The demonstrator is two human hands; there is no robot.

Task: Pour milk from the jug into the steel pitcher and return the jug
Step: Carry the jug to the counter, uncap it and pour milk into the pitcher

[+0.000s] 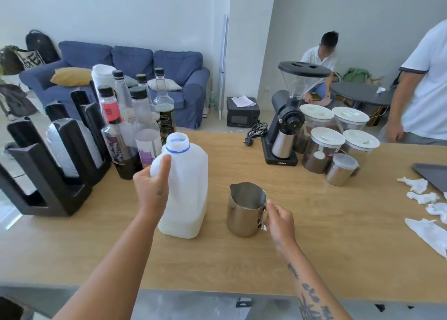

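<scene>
A white plastic milk jug (187, 186) with a blue neck ring and no cap stands upright on the wooden counter (314, 235); a shallow layer of milk shows at its bottom. My left hand (151, 189) grips its handle, thumb up along the shoulder. Just right of the jug stands the steel pitcher (244, 209), spout pointing away to the left, upright on the counter. My right hand (280, 219) holds the pitcher's handle. Whether the pitcher holds milk is hidden from view.
Several syrup bottles (135, 126) and a black cup holder rack (55, 164) crowd the left. A coffee grinder (285, 130), lidded jars (324, 147) and a steel canister (339, 169) stand at the back right. Crumpled paper towels (425, 208) and a dark tray (433, 174) lie far right. A person (423, 89) stands beyond the counter.
</scene>
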